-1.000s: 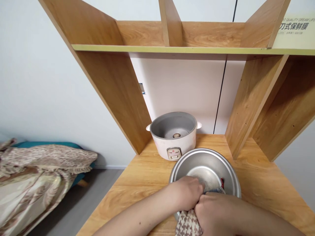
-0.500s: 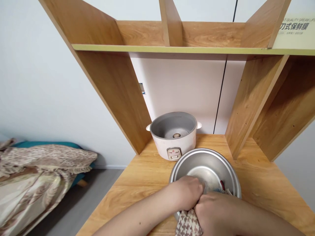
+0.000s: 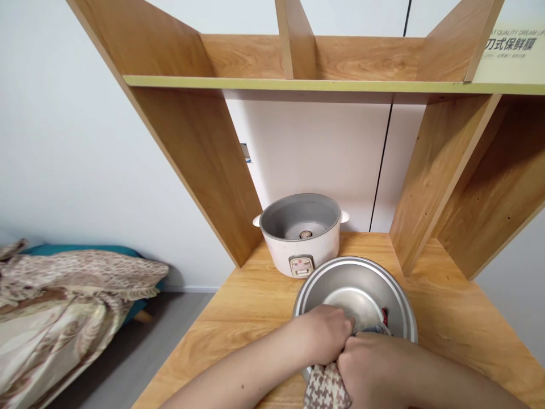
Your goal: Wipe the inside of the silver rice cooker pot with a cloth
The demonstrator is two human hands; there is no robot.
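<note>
Hands were together at the near rim of the steel inner pot, which sat on the wooden table just in front of the white rice cooker base. Your left hand was closed over the pot's near edge and bunched on the houndstooth cloth. Your right hand was pressed against it, also clamped on that cloth, with a bit of fabric showing inside the pot past your knuckles. Cloth tail hung below your fists. Wooden shelf unit stood behind the cooker.
</note>
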